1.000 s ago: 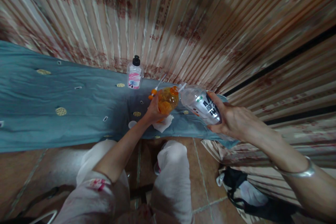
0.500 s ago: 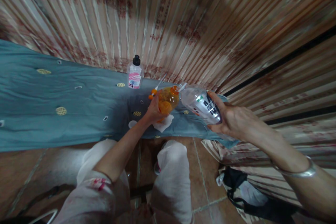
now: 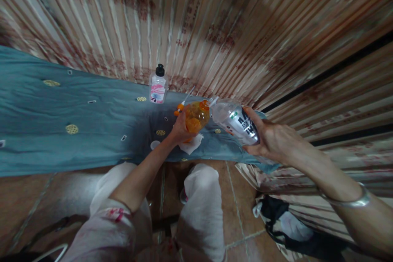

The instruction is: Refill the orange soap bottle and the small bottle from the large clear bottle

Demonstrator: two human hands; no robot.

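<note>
My left hand (image 3: 181, 128) is closed round an orange see-through bottle (image 3: 199, 116) whose uncapped neck points up and to the right. A clear bottle (image 3: 235, 120) with a silver and black label lies tilted in my right hand (image 3: 267, 137), its mouth at the orange bottle's neck. Whether liquid runs between them I cannot make out. Just behind my left hand lies an orange and white spray head (image 3: 179, 109) with a thin tube. Under the orange bottle is a crumpled white tissue (image 3: 192, 144). Left of the tissue sits a small round whitish cap (image 3: 155, 145).
A clear bottle with a black cap and pink label (image 3: 158, 86) stands at the back of the teal cloth (image 3: 101, 118). Pleated curtains (image 3: 172, 16) hang behind and to the right. A dark bag (image 3: 294, 229) lies on the tiled floor (image 3: 236, 213) at lower right.
</note>
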